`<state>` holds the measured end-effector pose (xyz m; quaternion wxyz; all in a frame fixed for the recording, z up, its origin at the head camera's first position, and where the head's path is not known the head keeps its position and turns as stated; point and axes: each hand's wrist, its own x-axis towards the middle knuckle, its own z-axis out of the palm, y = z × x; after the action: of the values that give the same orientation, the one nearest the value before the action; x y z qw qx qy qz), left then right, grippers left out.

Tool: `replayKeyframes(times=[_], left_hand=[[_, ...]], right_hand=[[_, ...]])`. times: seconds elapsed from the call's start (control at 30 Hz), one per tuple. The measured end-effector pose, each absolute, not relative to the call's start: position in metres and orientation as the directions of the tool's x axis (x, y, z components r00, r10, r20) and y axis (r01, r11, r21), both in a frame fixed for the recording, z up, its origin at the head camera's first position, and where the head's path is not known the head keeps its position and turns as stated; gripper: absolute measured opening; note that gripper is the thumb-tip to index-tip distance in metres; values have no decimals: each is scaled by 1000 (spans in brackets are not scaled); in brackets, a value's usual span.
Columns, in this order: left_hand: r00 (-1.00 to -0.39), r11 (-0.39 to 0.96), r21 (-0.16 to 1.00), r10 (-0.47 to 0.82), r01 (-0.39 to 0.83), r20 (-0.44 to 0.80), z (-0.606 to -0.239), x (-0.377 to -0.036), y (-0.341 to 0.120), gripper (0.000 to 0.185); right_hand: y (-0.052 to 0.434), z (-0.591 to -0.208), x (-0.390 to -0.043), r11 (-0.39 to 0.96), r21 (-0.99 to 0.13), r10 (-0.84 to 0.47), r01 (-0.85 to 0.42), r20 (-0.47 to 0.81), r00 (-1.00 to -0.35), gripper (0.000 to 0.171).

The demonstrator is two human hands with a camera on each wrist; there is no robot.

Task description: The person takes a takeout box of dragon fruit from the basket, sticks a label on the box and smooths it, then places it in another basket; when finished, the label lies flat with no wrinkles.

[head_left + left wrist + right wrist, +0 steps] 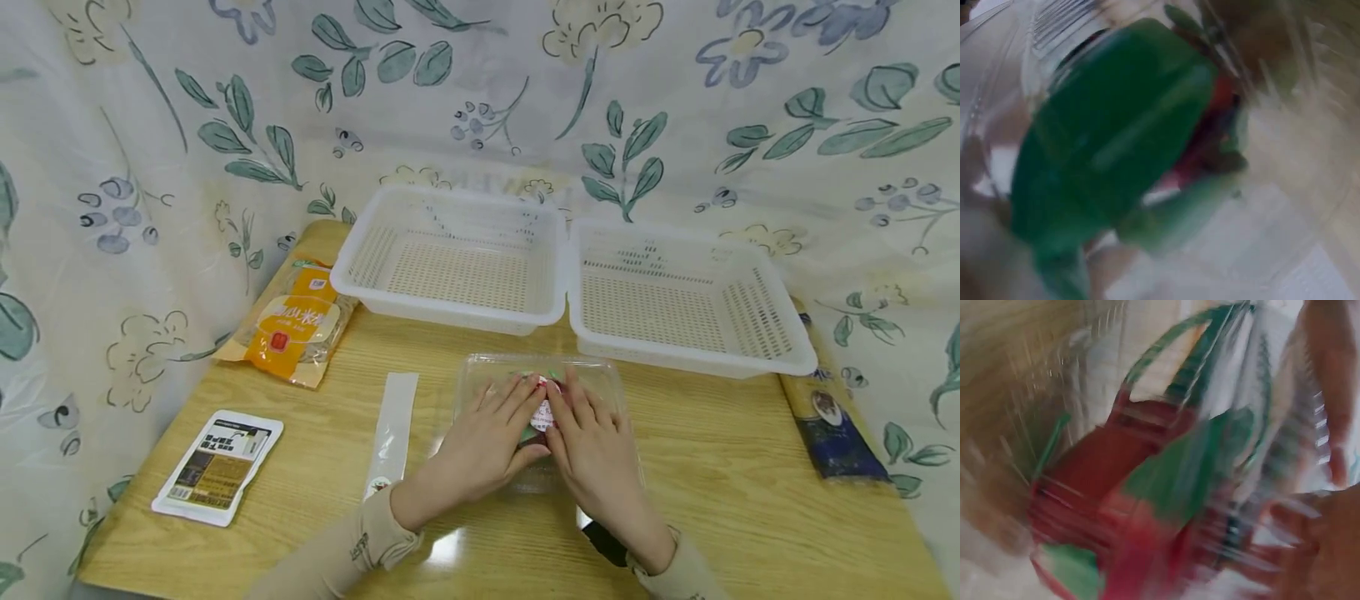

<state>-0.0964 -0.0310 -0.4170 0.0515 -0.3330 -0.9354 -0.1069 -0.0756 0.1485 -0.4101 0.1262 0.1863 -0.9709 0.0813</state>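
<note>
A clear plastic box (617,385) with a lid stands at the front middle of the table, a round white-and-red label (542,414) on its top. My left hand (476,442) and right hand (596,446) lie flat on the lid, fingers stretched forward and fingertips meeting near the label. Through the plastic, the left wrist view has a large green leaf-like piece (1116,131) close up. The right wrist view, blurred, has a dark red piece (1097,465) with green parts inside. My hands hide much of the contents in the head view.
Two white slotted baskets, left (450,312) and right (690,354), stand behind the box. An orange food bag (296,325) and a white pouch (219,468) lie at left. Beside the box lies a pale flat strip (393,425). A blue-and-gold packet (836,425) is at the right edge.
</note>
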Motion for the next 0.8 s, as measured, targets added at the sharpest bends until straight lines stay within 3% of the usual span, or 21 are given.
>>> replayKeyframes(times=[0.27,0.4,0.67,0.8], left_hand=[[-867,865,124,459,486,196,-418,-90,-19,49],[-885,895,125,387,428,260,-420,-86,-15,46],[-922,906,236,290,351,255,-424,-88,-13,42],[-932,899,290,259,328,252,-423,-90,-14,42]], right_hand=[[138,-417,-82,938,-217,-183,-270,350,-919,46],[134,-418,-78,945,-245,-137,-218,310,-941,49],[139,-415,-71,961,-222,-102,-166,277,-956,48],[150,-415,-71,940,-297,-97,-166,235,-967,48]])
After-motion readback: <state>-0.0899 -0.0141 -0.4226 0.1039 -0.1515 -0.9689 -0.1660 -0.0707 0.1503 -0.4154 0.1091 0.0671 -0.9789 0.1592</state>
